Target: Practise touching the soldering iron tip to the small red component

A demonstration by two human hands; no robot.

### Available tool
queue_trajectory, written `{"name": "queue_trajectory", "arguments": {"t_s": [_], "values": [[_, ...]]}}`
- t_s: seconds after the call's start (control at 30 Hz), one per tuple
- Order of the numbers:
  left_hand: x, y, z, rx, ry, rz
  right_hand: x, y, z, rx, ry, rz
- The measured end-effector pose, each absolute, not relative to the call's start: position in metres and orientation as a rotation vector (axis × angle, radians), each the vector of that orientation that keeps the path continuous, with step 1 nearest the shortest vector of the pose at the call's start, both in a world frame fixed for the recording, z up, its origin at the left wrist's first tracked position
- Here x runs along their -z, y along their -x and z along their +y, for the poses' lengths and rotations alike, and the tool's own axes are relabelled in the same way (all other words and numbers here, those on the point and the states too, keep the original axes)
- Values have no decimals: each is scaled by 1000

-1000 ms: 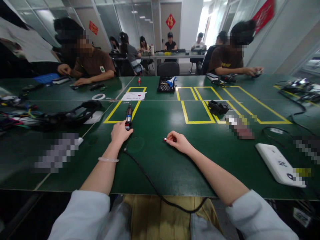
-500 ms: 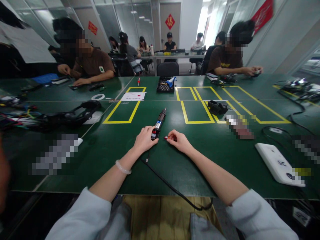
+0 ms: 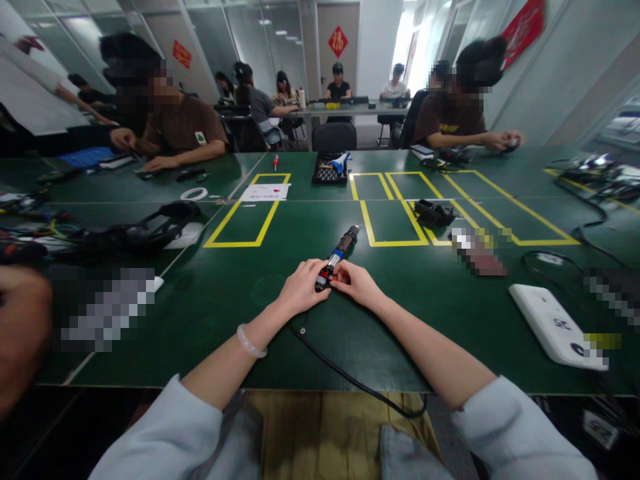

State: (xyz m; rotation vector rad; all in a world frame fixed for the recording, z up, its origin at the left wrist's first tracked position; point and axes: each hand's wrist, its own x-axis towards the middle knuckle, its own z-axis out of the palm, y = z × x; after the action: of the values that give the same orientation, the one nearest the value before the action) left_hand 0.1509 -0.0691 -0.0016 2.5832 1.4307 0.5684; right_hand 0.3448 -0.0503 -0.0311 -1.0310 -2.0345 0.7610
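My left hand (image 3: 303, 287) is closed around the rear of a slim dark tool (image 3: 341, 255) that looks like an electric screwdriver. It has a silver section, a blue band and a narrow metal tip pointing away to the right. Close against its right side, my right hand (image 3: 361, 285) pinches a small red-orange piece (image 3: 334, 279), mostly hidden by the fingers. Whether that piece touches the tool, I cannot tell. A black cable (image 3: 345, 375) runs from under my left hand over the table edge.
On the green table (image 3: 210, 313) lie a black clamp-like part (image 3: 435, 213), a white device (image 3: 555, 327) and a black tray (image 3: 329, 175) of small parts. Cables and a black frame (image 3: 165, 223) lie left. Another person's arm (image 3: 20, 333) is at the left edge; co-workers sit opposite.
My left hand has moved right with the tool, whose tip now leans further right. The gap to my right hand has closed. At the left edge, another person's arm reaches further in.
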Motion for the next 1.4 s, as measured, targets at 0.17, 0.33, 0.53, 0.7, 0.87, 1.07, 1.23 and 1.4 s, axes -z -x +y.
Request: {"name": "queue_trajectory", "arguments": {"t_s": [0.17,0.33,0.53,0.7,0.87,1.07,1.23,1.4], "values": [[2,-151,-69,-533,-2586,1450,30,-347,-50,-681,969,-2095],[1,-151,-70,-508,-2599,1458,28,-350,-50,-706,944,-2098],[-1,-159,-71,-503,-2648,1508,27,-353,-48,-742,932,-2114],[0,-168,-70,-480,-2648,1607,27,-352,-49,-756,949,-2108],[0,-164,-65,-465,-2565,1633,26,-350,-53,-796,909,-2064],[-2,-140,-52,-445,-2432,1626,24,-353,-54,-823,937,-2050],[0,-96,-30,-386,-2316,1783,26,-356,-53,-828,947,-2071],[4,-36,-6,-356,-2172,2075,29,-356,-52,-833,960,-2073]]}}
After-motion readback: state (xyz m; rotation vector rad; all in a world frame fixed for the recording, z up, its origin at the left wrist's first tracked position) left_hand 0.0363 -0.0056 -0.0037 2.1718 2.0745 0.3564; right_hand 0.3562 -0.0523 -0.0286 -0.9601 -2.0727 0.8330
